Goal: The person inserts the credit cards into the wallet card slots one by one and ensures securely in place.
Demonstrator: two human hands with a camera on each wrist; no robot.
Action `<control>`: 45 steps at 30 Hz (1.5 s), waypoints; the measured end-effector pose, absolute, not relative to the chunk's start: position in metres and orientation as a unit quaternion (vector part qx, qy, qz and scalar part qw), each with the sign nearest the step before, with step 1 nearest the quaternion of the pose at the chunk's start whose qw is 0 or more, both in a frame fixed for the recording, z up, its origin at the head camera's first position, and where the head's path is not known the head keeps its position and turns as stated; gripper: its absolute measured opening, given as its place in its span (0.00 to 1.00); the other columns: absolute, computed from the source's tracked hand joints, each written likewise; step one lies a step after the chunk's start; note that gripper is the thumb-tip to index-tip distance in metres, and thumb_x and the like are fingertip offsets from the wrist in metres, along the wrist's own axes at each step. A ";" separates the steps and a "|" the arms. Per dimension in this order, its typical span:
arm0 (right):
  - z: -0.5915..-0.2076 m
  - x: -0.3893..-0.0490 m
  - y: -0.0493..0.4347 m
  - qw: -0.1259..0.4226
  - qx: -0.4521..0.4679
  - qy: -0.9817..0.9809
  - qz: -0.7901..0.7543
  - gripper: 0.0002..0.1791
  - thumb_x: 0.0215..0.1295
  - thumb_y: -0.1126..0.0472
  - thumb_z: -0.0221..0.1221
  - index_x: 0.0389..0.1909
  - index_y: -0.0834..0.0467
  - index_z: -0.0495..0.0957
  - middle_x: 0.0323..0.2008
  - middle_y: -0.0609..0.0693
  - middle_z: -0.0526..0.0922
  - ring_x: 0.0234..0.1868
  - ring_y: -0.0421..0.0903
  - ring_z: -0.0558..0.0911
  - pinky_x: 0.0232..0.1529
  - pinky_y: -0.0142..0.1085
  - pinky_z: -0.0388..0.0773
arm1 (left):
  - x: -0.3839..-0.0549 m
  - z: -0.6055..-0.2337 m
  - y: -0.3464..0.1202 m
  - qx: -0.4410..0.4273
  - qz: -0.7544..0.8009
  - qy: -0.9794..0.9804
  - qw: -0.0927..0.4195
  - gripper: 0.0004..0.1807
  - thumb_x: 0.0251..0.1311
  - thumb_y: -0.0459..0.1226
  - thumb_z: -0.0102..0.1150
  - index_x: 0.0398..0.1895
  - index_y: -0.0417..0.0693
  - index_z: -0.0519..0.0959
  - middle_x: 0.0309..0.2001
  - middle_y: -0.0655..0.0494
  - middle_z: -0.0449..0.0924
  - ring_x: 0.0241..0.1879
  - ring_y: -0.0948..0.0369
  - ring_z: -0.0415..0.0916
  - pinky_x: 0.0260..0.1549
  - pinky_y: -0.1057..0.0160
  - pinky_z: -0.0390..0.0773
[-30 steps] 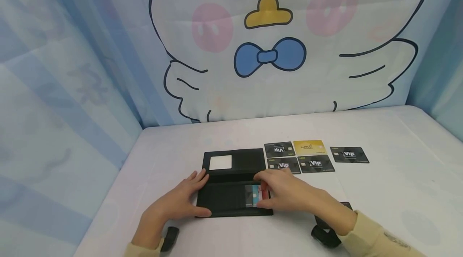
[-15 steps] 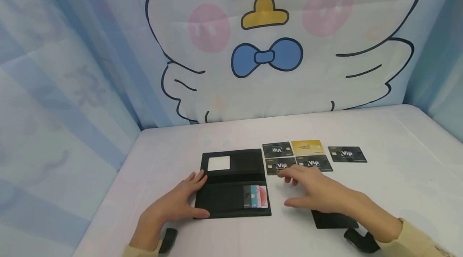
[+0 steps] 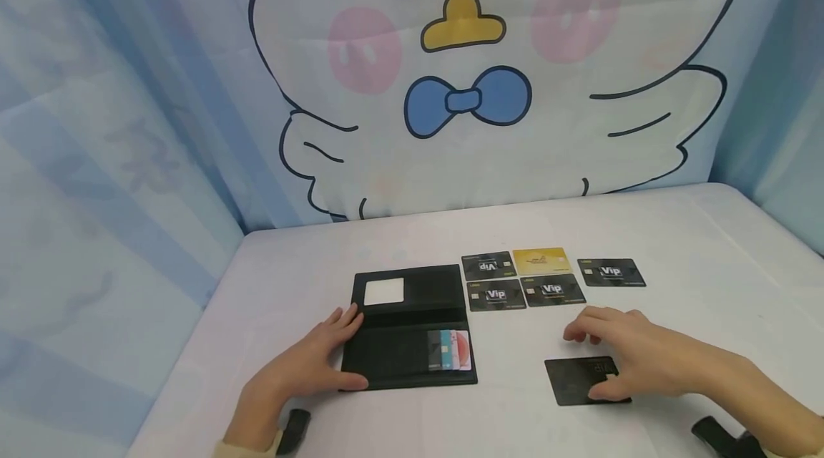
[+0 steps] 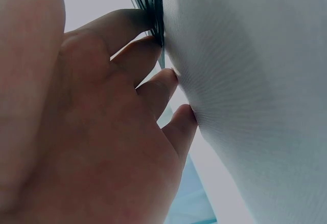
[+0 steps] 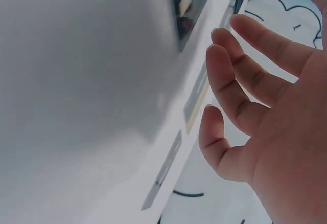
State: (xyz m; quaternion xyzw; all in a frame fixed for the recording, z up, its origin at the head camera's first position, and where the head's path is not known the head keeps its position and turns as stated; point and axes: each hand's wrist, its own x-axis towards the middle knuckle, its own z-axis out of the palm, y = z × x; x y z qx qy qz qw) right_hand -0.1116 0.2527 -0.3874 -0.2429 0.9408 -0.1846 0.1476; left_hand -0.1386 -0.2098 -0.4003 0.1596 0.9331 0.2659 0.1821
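Note:
A long black wallet (image 3: 399, 354) lies open on the white table, a white window (image 3: 383, 291) in its far flap and several coloured cards (image 3: 450, 351) tucked in its near right slots. My left hand (image 3: 315, 358) rests flat against the wallet's left edge with straight fingers; in the left wrist view its fingertips (image 4: 153, 55) touch that edge. My right hand (image 3: 624, 354) is over a lone black card (image 3: 573, 379) lying right of the wallet, its thumb on the card's near right corner. In the right wrist view its fingers (image 5: 240, 91) are loosely spread and hold nothing.
Beyond the right hand lie several cards in two rows: black VIP cards (image 3: 496, 295) (image 3: 553, 290) (image 3: 611, 272) (image 3: 488, 266) and a gold card (image 3: 542, 260). A printed cloth backdrop (image 3: 450, 86) rises behind the table, and blue curtains close both sides.
My right hand left the wallet's card slots and moved right and toward me, onto the lone black card. The left hand stayed on the wallet.

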 end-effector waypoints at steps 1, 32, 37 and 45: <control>-0.389 -0.111 0.256 0.148 -0.243 0.941 -0.183 0.33 0.46 0.38 0.76 0.53 0.44 0.78 0.48 0.33 0.74 0.46 0.36 0.74 0.49 0.51 0.71 | -0.138 -0.400 -0.211 0.159 0.267 0.933 0.183 0.57 0.47 0.53 0.79 0.78 0.44 0.60 0.80 0.51 0.49 0.78 0.43 0.40 0.69 0.34 0.54; -0.400 -0.121 0.279 0.172 -0.214 0.936 -0.220 0.30 0.44 0.43 0.78 0.46 0.47 0.76 0.45 0.41 0.71 0.44 0.44 0.70 0.46 0.46 0.74 | -0.138 -0.400 -0.213 0.165 0.274 0.929 0.184 0.57 0.48 0.54 0.78 0.78 0.44 0.60 0.80 0.50 0.48 0.78 0.42 0.39 0.69 0.34 0.53; -0.401 -0.118 0.280 0.165 -0.230 0.932 -0.228 0.31 0.45 0.42 0.77 0.46 0.47 0.73 0.42 0.41 0.71 0.42 0.42 0.70 0.43 0.39 0.75 | -0.138 -0.400 -0.212 0.166 0.277 0.928 0.185 0.57 0.48 0.53 0.79 0.78 0.43 0.60 0.80 0.50 0.48 0.78 0.42 0.39 0.69 0.34 0.52; -0.402 -0.115 0.280 0.178 -0.221 0.914 -0.291 0.31 0.48 0.52 0.78 0.49 0.55 0.74 0.34 0.44 0.72 0.36 0.39 0.70 0.33 0.33 0.70 | -0.139 -0.401 -0.211 0.153 0.269 0.932 0.186 0.57 0.47 0.54 0.79 0.78 0.45 0.60 0.80 0.51 0.48 0.78 0.44 0.39 0.69 0.34 0.53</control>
